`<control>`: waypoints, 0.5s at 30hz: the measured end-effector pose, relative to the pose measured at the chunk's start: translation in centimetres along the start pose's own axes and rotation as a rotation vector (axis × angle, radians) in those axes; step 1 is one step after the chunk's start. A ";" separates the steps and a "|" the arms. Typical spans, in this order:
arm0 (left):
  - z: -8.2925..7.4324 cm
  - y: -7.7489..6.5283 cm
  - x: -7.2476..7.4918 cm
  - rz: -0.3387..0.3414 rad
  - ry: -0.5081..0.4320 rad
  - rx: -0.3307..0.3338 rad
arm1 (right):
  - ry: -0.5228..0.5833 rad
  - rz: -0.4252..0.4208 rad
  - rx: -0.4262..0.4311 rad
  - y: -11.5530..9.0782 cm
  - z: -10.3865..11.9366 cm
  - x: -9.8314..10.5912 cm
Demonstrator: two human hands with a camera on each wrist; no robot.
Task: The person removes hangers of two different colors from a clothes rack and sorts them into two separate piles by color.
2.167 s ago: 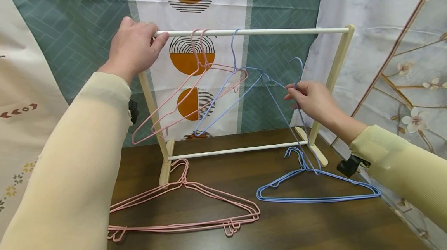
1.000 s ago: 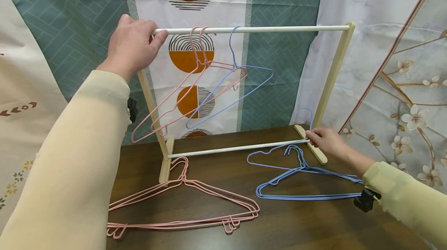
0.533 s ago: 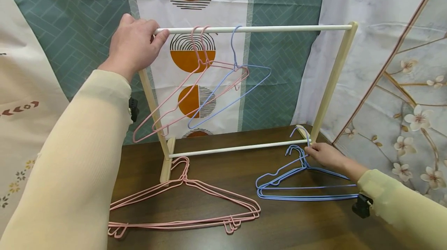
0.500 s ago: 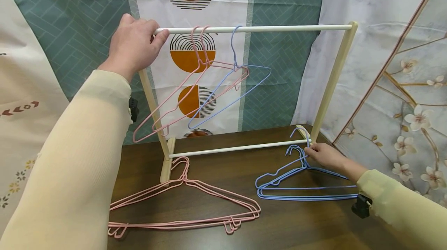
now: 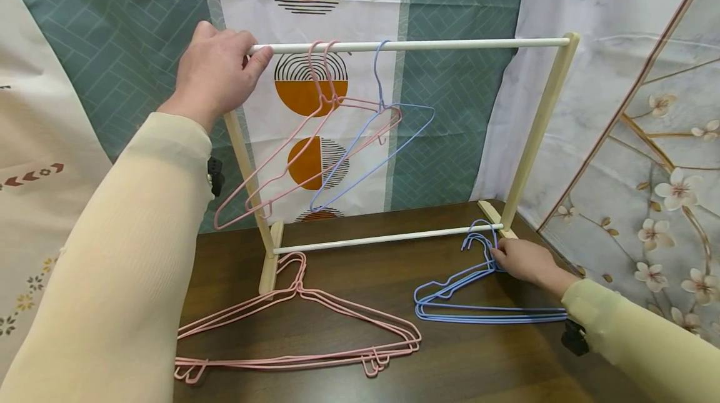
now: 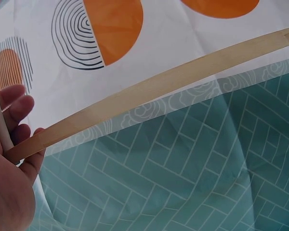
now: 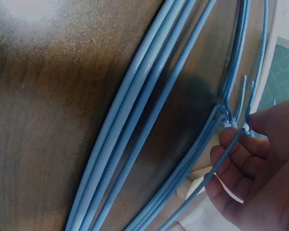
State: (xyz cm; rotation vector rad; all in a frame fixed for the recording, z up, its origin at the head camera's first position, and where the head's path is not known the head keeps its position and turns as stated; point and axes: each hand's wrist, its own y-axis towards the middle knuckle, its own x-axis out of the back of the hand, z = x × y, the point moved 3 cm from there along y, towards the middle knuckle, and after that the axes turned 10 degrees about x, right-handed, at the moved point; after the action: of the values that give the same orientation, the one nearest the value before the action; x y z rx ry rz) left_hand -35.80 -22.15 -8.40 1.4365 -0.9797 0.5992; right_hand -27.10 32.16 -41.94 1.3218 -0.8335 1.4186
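Note:
In the head view my left hand (image 5: 216,75) grips the upper left corner of a clothes rack (image 5: 467,45) with a white rail and pale wooden sides. The left wrist view has those fingers around the rail's end. My right hand (image 5: 529,260) pinches a blue wire hanger (image 7: 190,196) near its neck, low at the rack's right foot. This hanger lies nearly flat, close over a pile of blue hangers (image 5: 495,320) on the table. From the rail hang two pink hangers (image 5: 321,100) and, to their right, one blue hanger (image 5: 381,103).
Several pink hangers (image 5: 298,293) lie stacked on the dark wooden table (image 5: 450,365) at front left. A white lower bar (image 5: 388,238) joins the rack's feet. Behind stands a patterned curtain (image 5: 461,3), with a floral cloth (image 5: 669,215) on the right.
My right hand has brought the blue hanger down from mid-height beside the hanging one to the blue pile. The hanging blue hanger has swung a little. My left hand keeps its place.

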 end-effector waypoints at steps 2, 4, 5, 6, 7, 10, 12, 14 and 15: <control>0.0 0.0 0.0 -0.001 0.001 0.000 | -0.027 0.003 -0.005 0.1 0.2 -0.1; 0.0 0.0 0.0 -0.002 0.002 0.003 | -0.050 0.001 -0.003 0.2 0.4 -0.2; 0.1 0.0 0.0 -0.002 0.002 0.004 | -0.057 -0.002 0.001 0.2 0.5 -0.2; 0.0 -0.1 0.1 -0.003 0.003 0.005 | -0.061 -0.003 0.003 0.2 0.6 -0.3; 0.0 -0.1 0.0 -0.002 0.003 0.004 | -0.066 -0.002 0.002 0.3 0.7 -0.3; 0.0 0.0 0.1 -0.003 0.002 0.001 | -0.077 -0.003 0.004 0.3 0.7 -0.4; 0.0 0.0 0.1 -0.002 0.002 0.000 | -0.092 0.002 0.004 0.4 0.8 -0.3; 0.0 0.0 0.1 -0.004 0.003 0.000 | -0.109 0.007 0.005 0.7 1.0 0.1; -0.1 0.0 0.1 -0.003 0.005 0.001 | -0.117 0.009 0.005 0.8 1.2 0.5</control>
State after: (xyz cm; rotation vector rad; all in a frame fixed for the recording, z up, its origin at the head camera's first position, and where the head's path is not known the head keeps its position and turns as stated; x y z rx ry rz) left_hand -35.70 -22.12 -8.33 1.4370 -0.9729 0.6008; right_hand -27.47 30.88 -41.18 1.4173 -0.9142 1.3613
